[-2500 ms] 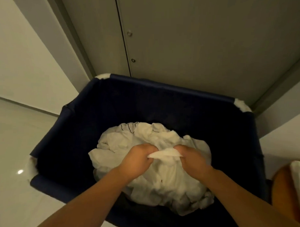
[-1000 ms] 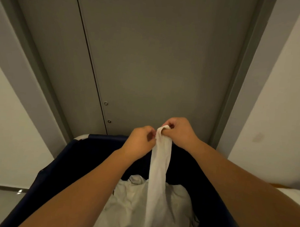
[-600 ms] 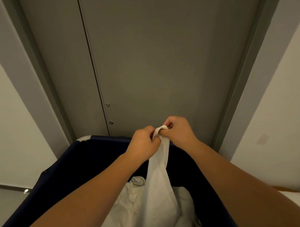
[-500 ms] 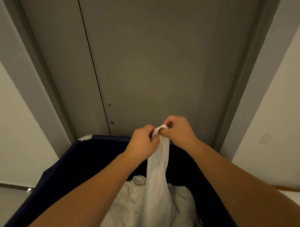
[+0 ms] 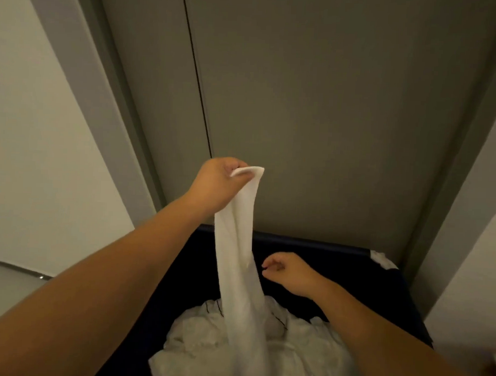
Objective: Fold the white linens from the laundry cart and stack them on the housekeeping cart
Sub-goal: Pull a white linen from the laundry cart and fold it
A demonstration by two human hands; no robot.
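- My left hand (image 5: 219, 184) is raised above the far edge of the dark navy fabric laundry cart (image 5: 350, 278). Its thumb and curled fingers pinch the top end of a long white linen piece (image 5: 234, 257).
- The pinched end of the linen piece folds over beside the fingertips. The rest hangs straight down as a narrow, gathered strip.
- The lower end of the strip meets the heap of crumpled white linens (image 5: 207, 344) in the bottom of the cart. I cannot tell where the strip ends and the heap begins.
- My right hand (image 5: 289, 271) is lower, inside the cart towards its far edge. It is just beside the hanging strip, on the strip's right.
- The fingers of that hand are loosely curled, with the thumb near the forefinger, and there is nothing in them. A narrow gap shows between the fingertips and the cloth.
- The heap fills the near part of the cart, and thin dark lines show on its upper folds.
- A small white patch (image 5: 380, 258) sits at the cart's far right corner.
- Grey flat door panels (image 5: 328, 106) stand directly behind the cart, with a dark vertical seam (image 5: 196, 73) between them.
- A cream wall (image 5: 31, 152) lies to the left of the doors. Below it, a thin metal strip (image 5: 16, 268) runs along the edge of the pale floor (image 5: 1, 283).
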